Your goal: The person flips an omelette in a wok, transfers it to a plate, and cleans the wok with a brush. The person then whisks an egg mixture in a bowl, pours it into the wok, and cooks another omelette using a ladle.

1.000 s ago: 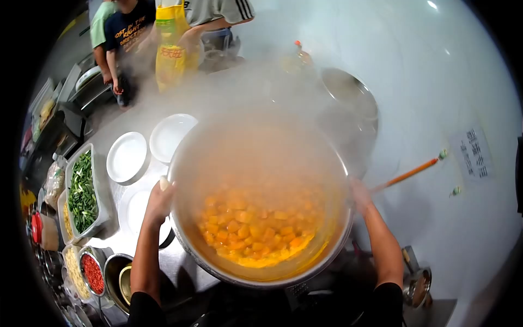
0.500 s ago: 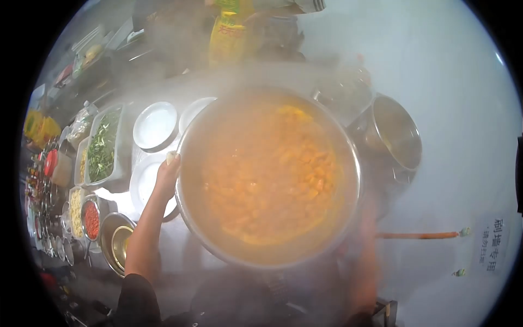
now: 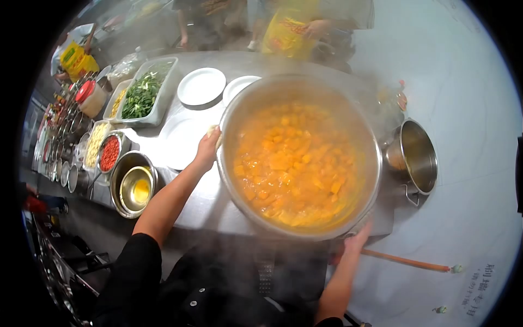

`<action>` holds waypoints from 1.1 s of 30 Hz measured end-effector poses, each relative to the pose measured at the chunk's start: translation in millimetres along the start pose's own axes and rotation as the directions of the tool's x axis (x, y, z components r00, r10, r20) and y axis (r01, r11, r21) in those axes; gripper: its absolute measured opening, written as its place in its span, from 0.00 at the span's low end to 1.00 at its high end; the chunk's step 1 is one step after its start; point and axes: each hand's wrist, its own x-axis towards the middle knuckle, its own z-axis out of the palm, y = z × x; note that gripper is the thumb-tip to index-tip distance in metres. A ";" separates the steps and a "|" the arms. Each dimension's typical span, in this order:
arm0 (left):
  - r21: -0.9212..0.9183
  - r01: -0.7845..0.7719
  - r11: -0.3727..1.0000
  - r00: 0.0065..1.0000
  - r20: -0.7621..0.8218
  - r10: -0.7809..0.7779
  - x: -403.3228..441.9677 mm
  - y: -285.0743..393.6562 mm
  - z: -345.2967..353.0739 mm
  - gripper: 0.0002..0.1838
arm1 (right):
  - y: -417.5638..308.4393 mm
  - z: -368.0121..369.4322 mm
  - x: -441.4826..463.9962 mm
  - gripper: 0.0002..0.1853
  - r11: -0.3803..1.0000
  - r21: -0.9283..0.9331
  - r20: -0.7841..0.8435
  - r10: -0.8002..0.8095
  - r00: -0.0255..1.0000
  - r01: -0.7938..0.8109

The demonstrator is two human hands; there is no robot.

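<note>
Reaching forward and up, the left arm ends in a left hand (image 3: 207,147), its grip closed on the left rim of a wide metal pan (image 3: 305,235), with a pale cloth (image 3: 213,132) between. The right hand (image 3: 357,240) comes up from below to the pan's lower right rim; its grip is blurred, and how the fingers close there I cannot tell. The pan is tipped toward the viewer over the desk (image 3: 199,212), steaming, with glossy orange chunks (image 3: 297,163) inside.

Compared with half a second ago, the steam over the chunks has thinned, the right hand shows more clearly, and the pan sits nearer the steel pot (image 3: 419,155) on its right.

On the metal desk, from the left, stand a red-lidded jar (image 3: 93,102), a bowl of chopped red pieces (image 3: 109,153), nested metal bowls (image 3: 122,197), a tub of cut greens (image 3: 144,97) and white plates (image 3: 201,86). Beyond, a person in a yellow apron (image 3: 289,32) stands in haze. At the right, an orange-brown stick (image 3: 406,260) lies along a pale wall (image 3: 463,163) bearing dark writing (image 3: 480,289).
</note>
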 end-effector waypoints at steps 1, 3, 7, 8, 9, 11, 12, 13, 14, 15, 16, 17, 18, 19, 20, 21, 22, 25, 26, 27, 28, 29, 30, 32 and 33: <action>0.029 0.010 1.000 1.000 -0.013 -0.009 -2.2 -3.8 -6.3 0.22 | 4.9 16.5 -34.3 0.21 1.000 0.025 -0.004 0.008 1.000 -0.008; 0.079 0.020 0.997 0.999 -0.030 -0.018 -2.3 -3.6 -6.2 0.23 | 50.3 14.4 -92.6 0.18 0.994 -0.074 -0.057 -0.086 0.995 0.081; 0.279 0.020 0.960 0.981 0.179 -0.072 -68.9 1.8 -23.0 0.20 | 120.5 106.9 -226.3 0.04 0.887 -0.460 -0.038 -0.065 0.997 0.040; 0.204 0.017 0.979 0.980 0.191 -0.057 -82.7 -9.7 -34.8 0.20 | 139.2 123.9 -243.9 0.05 0.683 -0.694 0.239 -0.077 0.968 0.226; 0.126 0.016 0.992 0.979 0.199 -0.041 -96.2 -21.4 -49.2 0.19 | 135.1 156.6 -265.2 0.07 0.738 -0.668 0.340 0.187 0.922 0.096; -0.120 0.235 0.964 0.972 0.008 -0.236 -127.8 -22.3 -81.1 0.17 | 141.6 184.8 -295.1 0.08 0.764 -0.593 0.481 0.083 0.873 0.254; -0.113 0.309 0.944 0.950 0.086 -0.300 -145.8 -12.4 -106.8 0.16 | 144.6 190.5 -307.5 0.09 0.873 -0.478 0.430 0.139 0.892 0.094; -0.100 0.375 0.921 0.919 0.173 -0.355 -161.7 8.2 -130.8 0.15 | 163.3 178.5 -312.6 0.12 0.857 -0.494 0.394 0.069 0.917 0.148; -0.054 0.403 0.914 0.894 0.236 -0.380 -175.9 33.7 -152.9 0.13 | 179.0 169.9 -318.2 0.13 0.815 -0.560 0.356 0.075 0.932 0.149; -0.048 0.417 0.908 0.874 0.296 -0.386 -185.3 45.1 -178.5 0.13 | 190.0 162.1 -324.0 0.16 0.768 -0.626 0.307 0.081 0.948 0.137; -0.037 0.438 0.898 0.848 0.350 -0.399 -197.2 63.2 -204.0 0.12 | 197.5 161.1 -325.0 0.16 0.559 -0.781 0.332 -0.004 0.943 0.278; -0.025 0.450 0.893 0.822 0.403 -0.403 -202.5 77.4 -226.4 0.12 | 202.9 166.0 -326.3 0.17 0.300 -0.873 0.378 -0.078 0.922 0.384; 0.005 0.467 0.884 0.793 0.441 -0.421 -203.9 79.8 -249.6 0.12 | 201.9 195.6 -323.9 0.19 0.264 -0.885 0.349 -0.167 0.922 0.383; 0.029 0.493 0.870 0.762 0.469 -0.447 -208.7 80.8 -271.5 0.12 | 199.4 231.8 -318.8 0.21 0.224 -0.900 0.322 -0.239 0.916 0.374; 0.045 0.490 0.871 0.733 0.519 -0.439 -211.3 84.2 -287.3 0.14 | 225.1 252.2 -297.9 0.22 0.212 -0.884 0.357 -0.269 0.894 0.417; 0.057 0.514 0.856 0.704 0.541 -0.459 -212.1 82.9 -298.3 0.15 | 251.7 264.4 -287.1 0.24 0.201 -0.868 0.390 -0.294 0.873 0.455; 0.068 0.537 0.841 0.691 0.537 -0.485 -218.6 89.3 -304.2 0.14 | 258.7 280.8 -300.7 0.24 0.114 -0.872 0.439 -0.248 0.863 0.476; 0.145 0.599 0.788 0.576 0.606 -0.549 -219.8 87.0 -326.2 0.13 | 264.6 341.2 -366.7 0.23 0.098 -0.820 0.531 -0.237 0.813 0.564; 0.174 0.631 0.756 0.520 0.628 -0.579 -222.9 81.0 -335.3 0.13 | 277.9 334.3 -395.7 0.22 0.249 -0.832 0.468 -0.166 0.868 0.496; 0.202 0.649 0.733 0.472 0.648 -0.597 -220.3 74.4 -343.7 0.14 | 293.6 327.1 -423.4 0.20 0.396 -0.818 0.414 -0.097 0.905 0.417; 0.252 0.625 0.739 0.452 0.656 -0.605 -220.4 64.8 -351.3 0.13 | 310.6 321.3 -455.6 0.19 0.555 -0.792 0.314 0.014 0.949 0.254; 0.268 0.588 0.764 0.456 0.670 -0.586 -222.5 63.0 -356.2 0.13 | 326.3 310.1 -491.0 0.19 0.681 -0.728 0.227 0.135 0.965 0.076; 0.296 0.552 0.780 0.460 0.672 -0.581 -223.9 65.5 -360.1 0.13 | 352.3 281.2 -519.0 0.18 0.557 -0.830 0.181 0.270 0.946 0.000; 0.379 0.429 0.820 0.491 0.664 -0.564 -220.2 77.5 -365.7 0.14 | 390.1 230.6 -572.4 0.18 0.293 -0.954 0.077 0.428 0.901 -0.058; 0.398 0.334 0.854 0.514 0.683 -0.520 -211.7 88.3 -369.5 0.16 | 400.8 218.4 -597.8 0.19 0.174 -0.983 0.035 0.455 0.890 -0.051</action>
